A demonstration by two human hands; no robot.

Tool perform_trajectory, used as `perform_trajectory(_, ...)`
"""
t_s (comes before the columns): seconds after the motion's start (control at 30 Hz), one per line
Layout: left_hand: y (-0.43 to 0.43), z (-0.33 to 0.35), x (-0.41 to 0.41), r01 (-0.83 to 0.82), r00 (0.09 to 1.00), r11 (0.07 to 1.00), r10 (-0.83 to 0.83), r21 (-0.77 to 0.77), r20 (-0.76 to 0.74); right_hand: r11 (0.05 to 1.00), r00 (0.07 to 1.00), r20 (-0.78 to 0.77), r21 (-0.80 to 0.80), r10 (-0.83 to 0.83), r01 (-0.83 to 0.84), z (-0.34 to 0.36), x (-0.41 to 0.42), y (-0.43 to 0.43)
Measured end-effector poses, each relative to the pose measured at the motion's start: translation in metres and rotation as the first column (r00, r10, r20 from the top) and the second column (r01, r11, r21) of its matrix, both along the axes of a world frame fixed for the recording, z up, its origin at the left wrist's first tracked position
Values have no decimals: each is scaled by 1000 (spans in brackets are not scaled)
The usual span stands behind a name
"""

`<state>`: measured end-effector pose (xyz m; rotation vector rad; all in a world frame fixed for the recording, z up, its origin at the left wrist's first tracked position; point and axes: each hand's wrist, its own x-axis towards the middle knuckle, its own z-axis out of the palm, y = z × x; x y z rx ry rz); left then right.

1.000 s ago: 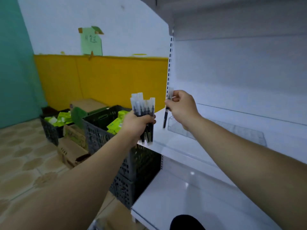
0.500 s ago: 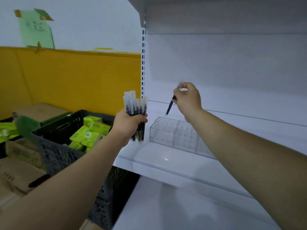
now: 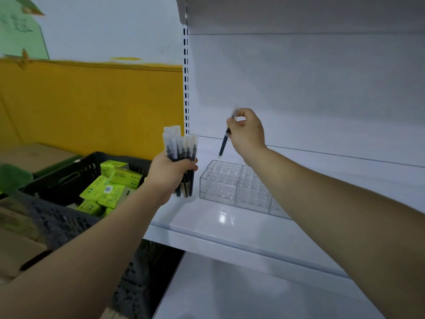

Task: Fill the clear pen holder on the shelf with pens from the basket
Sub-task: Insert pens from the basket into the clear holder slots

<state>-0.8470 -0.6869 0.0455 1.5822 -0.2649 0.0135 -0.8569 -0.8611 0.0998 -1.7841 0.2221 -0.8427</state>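
Right hand [image 3: 247,132], pinching 1 black clear-capped pen [image 3: 223,143], has brought it tip-down just above the empty clear gridded pen holder [image 3: 232,183] on the white shelf [image 3: 230,229]; insertion seems imminent. Left hand [image 3: 171,171] grips the pen bundle [image 3: 180,146].

A white shelf [image 3: 230,229] ran rightward from a slotted upright [image 3: 185,88] at its left end, with a white back panel [image 3: 310,93] behind it. Directly on it stood a clear pen holder [image 3: 231,184], a long gridded block toward the far left, well back from the near edge. Its right end was hidden. A lower shelf [image 3: 253,293] sat beneath.
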Motion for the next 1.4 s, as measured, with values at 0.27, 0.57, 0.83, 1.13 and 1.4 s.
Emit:
perform_trajectory(0.27,-2,0,4,-1,1000,1000,1,2,-17,995,998,-48,-97,28,-33,-8,5,1)
perform_trajectory(0.57,-2,1,5,24,1000,1000,-24,12,-8,989,998,-51,-136,48,-54,-8,7,3)
perform_trajectory(0.83,-1,0,4,24,1000,1000,-24,5,-7,986,978,-199,-142,61,-90,-21,9,7)
perform_trajectory(1.13,-1,5,0,50,998,999,-50,9,33,962,964,-259,-271,-54,-19,-19,1,9)
perform_trajectory(1.4,-1,19,-8,131,989,989,-126,-62,71,930,967,-203,-300,156,-213,2,-30,37)
